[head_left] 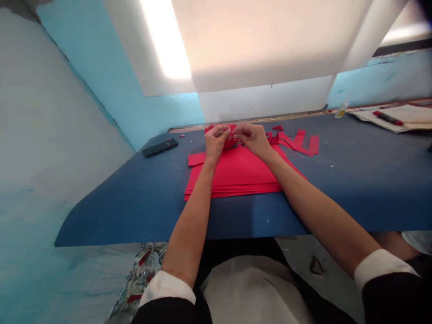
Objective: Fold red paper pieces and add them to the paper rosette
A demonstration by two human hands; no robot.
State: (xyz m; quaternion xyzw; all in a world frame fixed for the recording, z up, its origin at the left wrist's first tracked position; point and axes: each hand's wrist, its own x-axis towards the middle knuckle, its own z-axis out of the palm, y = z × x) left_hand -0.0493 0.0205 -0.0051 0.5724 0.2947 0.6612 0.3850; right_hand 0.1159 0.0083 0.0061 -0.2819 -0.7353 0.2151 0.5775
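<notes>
Both my hands meet at the far middle of the blue table (135,198). My left hand (216,140) and my right hand (252,138) are closed in pinches on a small red fringed paper piece (227,131) held between them. Under my wrists lies a stack of red paper sheets (236,175). Cut red paper strips (299,141) lie just right of my right hand.
A black phone (160,147) lies on the table to the left. At the far right are white papers (401,118) with a red marker (387,118) and a small bottle (341,110). Light blue walls close in on the left and behind. Scraps litter the floor below.
</notes>
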